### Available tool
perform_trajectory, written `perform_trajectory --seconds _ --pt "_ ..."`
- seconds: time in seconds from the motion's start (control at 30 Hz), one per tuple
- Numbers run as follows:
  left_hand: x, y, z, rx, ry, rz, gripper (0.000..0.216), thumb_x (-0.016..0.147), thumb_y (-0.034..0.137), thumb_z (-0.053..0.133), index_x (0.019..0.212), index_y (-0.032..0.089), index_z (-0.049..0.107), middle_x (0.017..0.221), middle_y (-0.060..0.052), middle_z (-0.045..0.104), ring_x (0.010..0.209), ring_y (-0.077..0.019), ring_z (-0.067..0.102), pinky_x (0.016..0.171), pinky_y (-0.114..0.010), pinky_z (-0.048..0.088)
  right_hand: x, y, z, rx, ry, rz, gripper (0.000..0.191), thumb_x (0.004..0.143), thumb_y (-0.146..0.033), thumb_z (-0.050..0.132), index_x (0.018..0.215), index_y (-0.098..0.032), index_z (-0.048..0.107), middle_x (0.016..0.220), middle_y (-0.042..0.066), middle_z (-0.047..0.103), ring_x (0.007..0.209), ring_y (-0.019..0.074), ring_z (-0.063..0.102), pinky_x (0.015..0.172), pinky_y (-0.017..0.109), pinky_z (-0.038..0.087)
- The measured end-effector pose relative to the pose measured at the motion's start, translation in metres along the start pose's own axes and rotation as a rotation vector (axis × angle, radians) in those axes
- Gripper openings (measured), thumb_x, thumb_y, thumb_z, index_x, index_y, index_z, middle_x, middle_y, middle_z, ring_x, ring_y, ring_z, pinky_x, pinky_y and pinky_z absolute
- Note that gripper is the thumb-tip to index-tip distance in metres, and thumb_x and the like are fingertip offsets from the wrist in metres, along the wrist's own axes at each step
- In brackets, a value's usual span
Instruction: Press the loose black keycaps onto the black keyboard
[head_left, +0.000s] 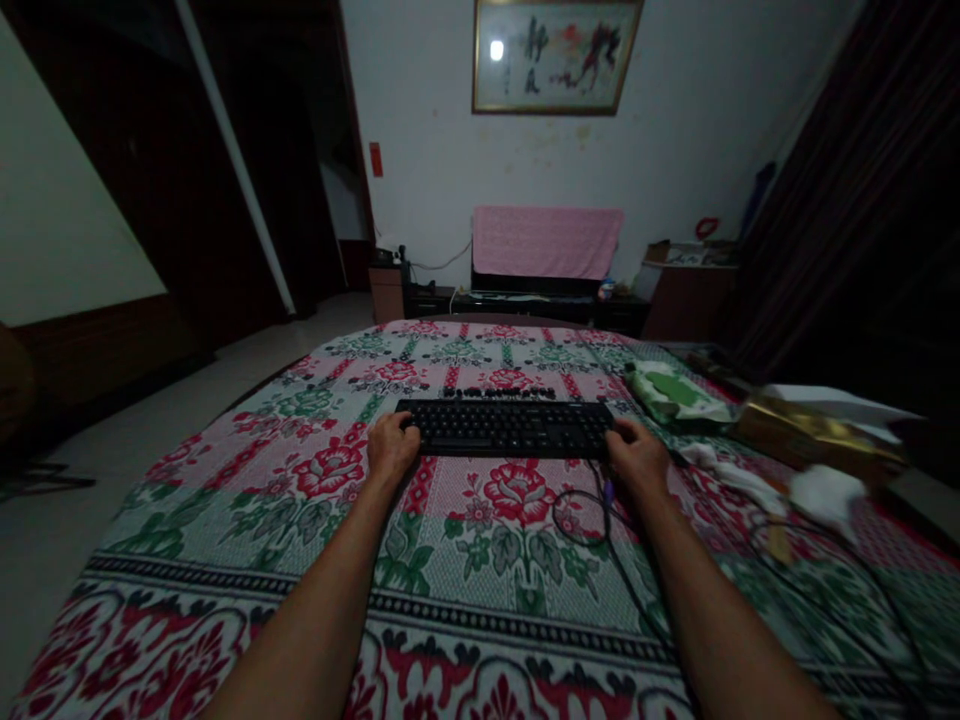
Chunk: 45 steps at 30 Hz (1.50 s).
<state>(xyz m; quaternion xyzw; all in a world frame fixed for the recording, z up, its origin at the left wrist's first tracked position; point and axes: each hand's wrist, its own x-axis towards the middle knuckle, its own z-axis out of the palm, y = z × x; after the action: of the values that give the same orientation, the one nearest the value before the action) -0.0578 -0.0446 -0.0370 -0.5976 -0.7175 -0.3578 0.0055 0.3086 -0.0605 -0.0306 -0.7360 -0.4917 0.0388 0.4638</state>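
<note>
A black computer keyboard (pixel 510 428) lies lengthwise across the middle of the flower-patterned cloth, its keys facing up. My left hand (pixel 393 446) grips its left end, thumb over the edge. At the opposite end my right hand (pixel 637 452) has hold of the right edge in the same way. Whether the keyboard rests on the cloth or is slightly raised, I cannot tell. Just beyond its far edge runs a row of small black pieces (pixel 499 393), too small to make out. A thin dark cable (pixel 555 520) with a purple plug (pixel 608 492) loops on the cloth near my right wrist.
The patterned tablecloth (pixel 300 500) covers a large table. To the right are a green and white packet (pixel 675 392), a gold box (pixel 814 430), crumpled white tissue (pixel 829 492) and more dark cable. A pink cloth (pixel 547 242) hangs over something by the far wall.
</note>
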Motion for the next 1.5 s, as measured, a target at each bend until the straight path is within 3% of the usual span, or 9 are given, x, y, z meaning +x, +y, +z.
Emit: perform_trajectory --seconds 0.67,0.8,0.87,1.0,1.13,1.33,1.5 --pt "0.000 -0.004 0.000 -0.065 0.015 -0.046 0.035 0.071 0.019 0.045 0.099 0.018 0.065 0.103 -0.006 0.064 0.096 -0.0221 0.057 0.089 -0.032 0.043 -0.004 0.000 0.004 -0.016 0.009 -0.039 0.035 0.067 -0.031 0.049 0.095 -0.017 0.064 0.097 0.008 0.066 0.091 0.0217 0.058 0.087 0.033 0.041" --pt "-0.006 0.013 -0.007 0.077 0.066 -0.043 0.040 0.071 0.016 0.044 0.107 0.017 0.061 0.119 -0.010 0.055 0.108 -0.0262 0.049 0.095 -0.039 0.037 -0.007 0.000 0.005 -0.002 0.021 -0.032 0.035 0.067 -0.030 0.048 0.096 -0.017 0.064 0.096 0.008 0.065 0.090 0.0218 0.058 0.087 0.033 0.042" --pt "-0.010 0.028 -0.007 0.133 0.101 0.025 0.041 0.071 0.016 0.046 0.111 0.019 0.058 0.129 -0.009 0.046 0.117 -0.0278 0.041 0.098 -0.043 0.032 -0.007 0.001 0.006 0.018 0.026 -0.033 0.035 0.067 -0.029 0.048 0.096 -0.016 0.064 0.095 0.008 0.065 0.090 0.0216 0.058 0.087 0.034 0.042" --pt "-0.018 0.062 0.006 0.114 -0.023 0.296 0.035 0.080 0.021 0.041 0.110 0.019 0.057 0.127 -0.008 0.049 0.119 -0.0229 0.039 0.097 -0.039 0.031 -0.006 0.005 0.007 0.048 0.069 -0.069 0.036 0.065 -0.028 0.047 0.094 -0.015 0.064 0.094 0.008 0.064 0.089 0.0219 0.057 0.087 0.035 0.041" --pt "-0.023 0.089 0.024 0.123 -0.166 0.445 0.032 0.083 0.032 0.042 0.106 0.020 0.059 0.119 -0.008 0.054 0.113 -0.0228 0.043 0.094 -0.038 0.033 -0.003 0.008 0.009 0.015 0.097 -0.075 0.037 0.064 -0.028 0.046 0.094 -0.014 0.064 0.096 0.011 0.063 0.092 0.0233 0.055 0.088 0.037 0.040" --pt "-0.021 0.100 0.035 0.173 -0.176 0.476 0.032 0.086 0.036 0.037 0.103 0.021 0.059 0.114 -0.009 0.053 0.107 -0.0241 0.045 0.087 -0.038 0.035 0.004 0.009 0.008 0.017 0.055 0.028 0.038 0.067 -0.025 0.044 0.097 -0.013 0.064 0.096 0.010 0.065 0.088 0.0218 0.058 0.085 0.033 0.042" --pt "-0.021 0.097 0.038 0.172 -0.140 0.520 0.033 0.087 0.035 0.036 0.105 0.020 0.059 0.112 -0.009 0.054 0.106 -0.0234 0.046 0.086 -0.037 0.035 0.022 0.000 -0.001 -0.206 0.001 -0.107 0.033 0.071 -0.024 0.044 0.092 -0.015 0.068 0.091 0.010 0.066 0.085 0.0215 0.059 0.081 0.032 0.043"
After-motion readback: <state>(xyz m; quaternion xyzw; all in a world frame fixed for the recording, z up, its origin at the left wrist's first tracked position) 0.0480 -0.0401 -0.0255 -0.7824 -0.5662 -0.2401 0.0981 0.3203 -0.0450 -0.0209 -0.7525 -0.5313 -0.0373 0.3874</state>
